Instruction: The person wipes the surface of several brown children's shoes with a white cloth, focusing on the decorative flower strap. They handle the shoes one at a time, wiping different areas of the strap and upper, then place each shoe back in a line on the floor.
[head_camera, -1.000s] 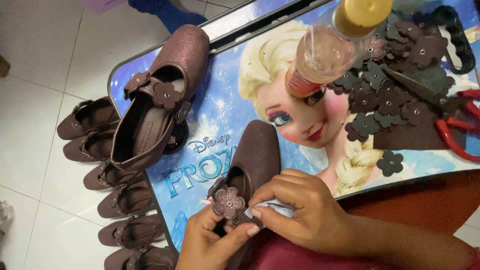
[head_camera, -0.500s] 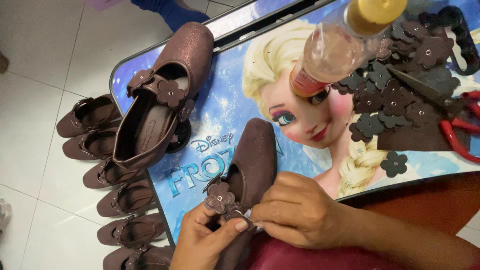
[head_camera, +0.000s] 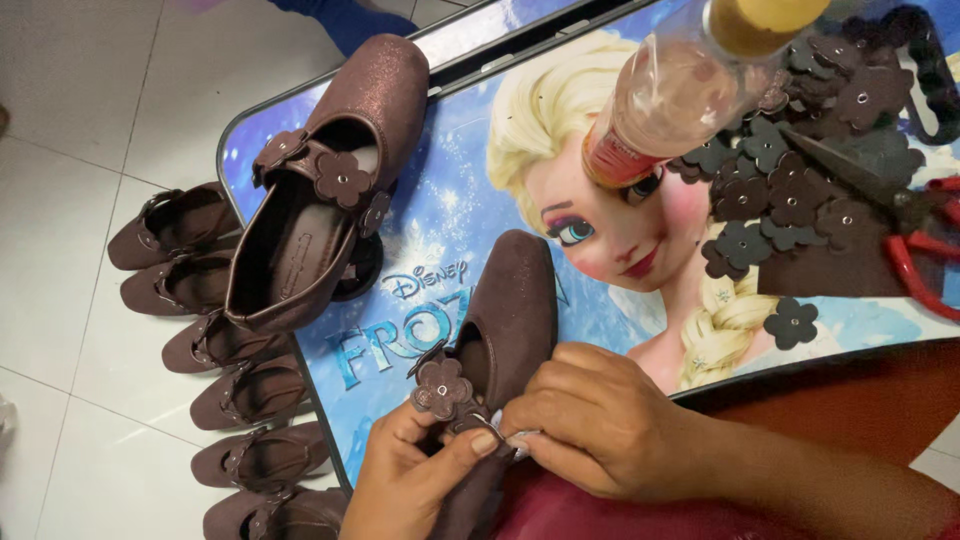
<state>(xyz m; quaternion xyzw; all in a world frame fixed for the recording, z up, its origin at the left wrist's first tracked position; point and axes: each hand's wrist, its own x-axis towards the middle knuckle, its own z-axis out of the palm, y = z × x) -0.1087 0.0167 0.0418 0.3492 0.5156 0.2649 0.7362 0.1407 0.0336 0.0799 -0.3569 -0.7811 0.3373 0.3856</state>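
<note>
A small brown shoe (head_camera: 515, 310) lies on a low table with a blue cartoon print (head_camera: 440, 215), toe pointing away from me. My left hand (head_camera: 405, 480) grips its near side, thumb pressed by a brown flower piece (head_camera: 441, 388) on the strap. My right hand (head_camera: 600, 420) closes over the heel end, fingers pinching at the strap beside the left thumb; something white shows under the fingertips.
A finished brown shoe with flowers (head_camera: 320, 190) sits at the table's far left. Several more shoes (head_camera: 215, 340) line the tiled floor on the left. A clear bottle (head_camera: 690, 90), a heap of loose flower cutouts (head_camera: 800, 180) and red-handled scissors (head_camera: 925, 250) crowd the right.
Both hands have shifted slightly on the shoe; the flower piece now sits pressed against the strap under my left thumb, and the white bit is mostly covered by my right fingers.
</note>
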